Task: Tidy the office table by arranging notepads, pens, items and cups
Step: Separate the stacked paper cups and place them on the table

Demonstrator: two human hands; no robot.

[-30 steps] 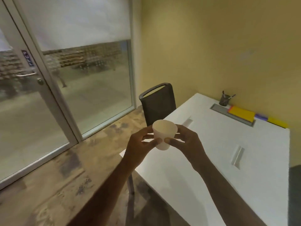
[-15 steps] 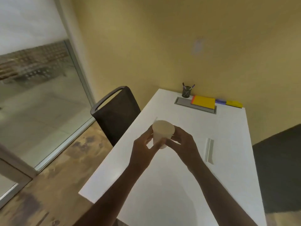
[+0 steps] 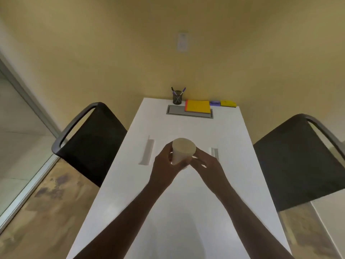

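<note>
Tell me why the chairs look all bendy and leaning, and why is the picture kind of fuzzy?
In the head view, the wide-angle lens bows things near the edges, so the left chair and right chair splay outward; the cup held by the left hand and right hand looks soft-edged; the pen holder is small and fuzzy; the table shows pale glare.

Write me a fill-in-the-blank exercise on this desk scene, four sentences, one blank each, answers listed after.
1. Both hands, left hand and right hand, hold a white paper ____ above the table.
2. The pen holder stands at the table's far edge, to the ____ of the yellow notepad.
3. The yellow notepad lies partly over the grey ____ set into the tabletop.
4. A black ____ stands on each side of the table.

Answers: cup; left; cable tray; chair
</note>
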